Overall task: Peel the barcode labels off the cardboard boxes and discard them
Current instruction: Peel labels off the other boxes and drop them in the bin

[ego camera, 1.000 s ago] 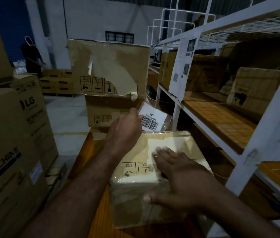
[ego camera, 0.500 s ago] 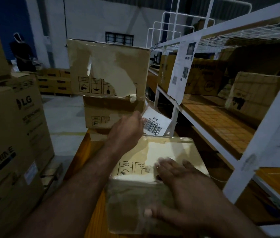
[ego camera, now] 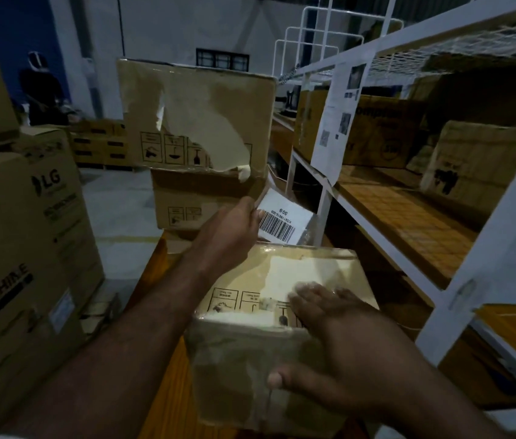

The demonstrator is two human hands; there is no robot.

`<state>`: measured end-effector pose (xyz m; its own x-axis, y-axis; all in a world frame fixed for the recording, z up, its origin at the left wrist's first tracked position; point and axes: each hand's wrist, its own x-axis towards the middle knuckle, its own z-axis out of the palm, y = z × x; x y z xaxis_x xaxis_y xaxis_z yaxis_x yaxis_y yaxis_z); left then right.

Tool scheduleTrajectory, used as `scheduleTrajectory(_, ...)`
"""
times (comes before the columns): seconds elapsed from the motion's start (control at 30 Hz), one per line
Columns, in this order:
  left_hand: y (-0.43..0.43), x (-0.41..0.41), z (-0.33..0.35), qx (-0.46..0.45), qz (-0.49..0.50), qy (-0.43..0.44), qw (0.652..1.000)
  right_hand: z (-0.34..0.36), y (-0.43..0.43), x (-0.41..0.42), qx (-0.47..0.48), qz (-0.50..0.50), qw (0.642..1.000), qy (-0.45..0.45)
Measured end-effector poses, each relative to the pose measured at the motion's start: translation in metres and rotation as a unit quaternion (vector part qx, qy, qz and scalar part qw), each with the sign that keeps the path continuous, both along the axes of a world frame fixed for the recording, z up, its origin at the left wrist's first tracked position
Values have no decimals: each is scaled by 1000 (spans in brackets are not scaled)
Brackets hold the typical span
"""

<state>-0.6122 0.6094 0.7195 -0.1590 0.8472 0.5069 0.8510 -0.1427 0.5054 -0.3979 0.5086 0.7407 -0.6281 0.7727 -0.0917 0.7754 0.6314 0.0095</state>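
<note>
barcode label point(ego camera: 282, 221): "50/9" | big carton point(ego camera: 22, 236) at left: "lg", "machine"

The barcode label point(ego camera: 282, 224) is sticking out just right of the fingers of the left hand point(ego camera: 228, 231), above the far edge of the near box point(ego camera: 244, 359). The right hand point(ego camera: 339, 353) is laying its fingers on that box's top. Two stacked boxes point(ego camera: 196, 115) are standing beyond the left fingers, and a shelf rack point(ego camera: 408, 201) is running along to their right.
</note>
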Motion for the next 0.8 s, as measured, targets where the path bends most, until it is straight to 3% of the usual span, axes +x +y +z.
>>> scheduleTrajectory(0.17,4,7,2,-4,-7,7,1000,-1,22,-3,-2,-4,1000,-2)
scheduleTrajectory(0.4,5,-7,-1,-5,33,13,999,-15,71,-51,10,15,995,95)
scheduleTrajectory(0.53,7,-5,0,-11,68,21,997,-12,49,-43,45,5,996,75)
scheduleTrajectory(0.67,11,-7,-5,-33,50,-35,998,-27,31,-23,77,45,994,56)
scheduleTrajectory(0.73,12,-7,-5,-32,52,-31,998,-30,38,-17,69,13,997,41)
scheduleTrajectory(0.8,12,-6,-5,-28,52,-15,998,-24,42,-17,131,12,991,35)
